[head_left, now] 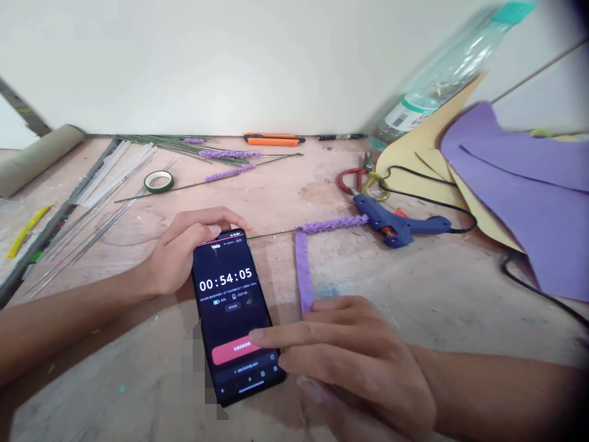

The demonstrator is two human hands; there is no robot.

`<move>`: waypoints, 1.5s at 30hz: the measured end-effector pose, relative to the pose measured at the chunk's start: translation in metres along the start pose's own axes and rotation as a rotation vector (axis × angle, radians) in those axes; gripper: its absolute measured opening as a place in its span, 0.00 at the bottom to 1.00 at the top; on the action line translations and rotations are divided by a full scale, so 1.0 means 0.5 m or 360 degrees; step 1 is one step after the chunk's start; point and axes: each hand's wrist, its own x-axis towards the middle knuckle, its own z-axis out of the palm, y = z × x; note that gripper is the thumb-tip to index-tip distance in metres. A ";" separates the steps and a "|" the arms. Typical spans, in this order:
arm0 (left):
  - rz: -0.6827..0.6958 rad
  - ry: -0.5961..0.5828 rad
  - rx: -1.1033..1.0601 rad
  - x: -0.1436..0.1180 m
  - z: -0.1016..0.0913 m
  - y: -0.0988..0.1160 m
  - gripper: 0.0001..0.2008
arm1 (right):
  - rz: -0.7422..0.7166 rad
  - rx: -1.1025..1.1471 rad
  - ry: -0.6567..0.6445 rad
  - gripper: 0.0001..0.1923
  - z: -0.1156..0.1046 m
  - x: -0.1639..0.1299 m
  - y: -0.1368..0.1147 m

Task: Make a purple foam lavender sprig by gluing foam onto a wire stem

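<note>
Glossy black phone (234,313), fingers (264,336) pressing

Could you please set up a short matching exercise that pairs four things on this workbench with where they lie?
Things:
1. phone
2. glue gun
3. tape roll
4. purple strip

Places:
A. left of the bench, beside the thin wires
B. under the left hand, with a finger of the right hand on its screen
C. right of the phone, its near end under the right hand
D. just in front of the scissors

Pairs: 1-B, 2-D, 3-A, 4-C
</note>
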 end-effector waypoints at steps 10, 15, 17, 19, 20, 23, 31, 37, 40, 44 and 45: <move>-0.0080 -0.0126 -0.0220 0.003 -0.002 -0.010 0.17 | 0.0174 0.0275 0.0107 0.13 -0.016 0.012 0.002; -0.0117 -0.0314 -0.0262 -0.003 -0.009 -0.007 0.23 | 0.0198 0.0270 0.0144 0.13 -0.025 0.017 0.000; -0.0108 -0.0392 -0.0278 -0.005 -0.014 -0.008 0.27 | 0.0227 0.0268 0.0111 0.14 -0.024 0.017 -0.001; -0.0074 -0.0421 -0.0252 -0.006 -0.017 -0.010 0.28 | 0.0191 0.0295 0.0112 0.13 -0.017 0.013 -0.003; -0.0058 -0.0424 -0.0232 -0.006 -0.018 -0.011 0.28 | 0.0162 0.0309 0.0106 0.13 -0.011 0.010 -0.005; 0.0000 -0.0393 -0.0172 -0.004 -0.018 -0.011 0.27 | 0.0117 0.0300 0.0182 0.10 0.008 -0.001 -0.011; 0.0126 -0.0392 -0.0087 -0.005 -0.013 -0.007 0.22 | 0.0221 0.0200 0.0119 0.14 -0.008 0.009 0.006; 0.0164 -0.0370 0.0126 -0.007 -0.009 -0.004 0.27 | 0.0164 0.0167 0.0195 0.11 -0.007 0.007 0.007; 0.0106 -0.0349 0.0147 -0.009 -0.009 -0.002 0.29 | 0.0160 0.0181 0.0160 0.11 -0.010 0.010 0.005; -0.0022 -0.0420 -0.0211 -0.010 -0.010 -0.007 0.29 | 0.0130 0.0193 0.0064 0.11 -0.020 0.016 0.004; -0.0051 -0.0411 -0.0302 -0.009 -0.009 -0.009 0.28 | 0.0121 0.0196 0.0060 0.11 -0.021 0.016 0.003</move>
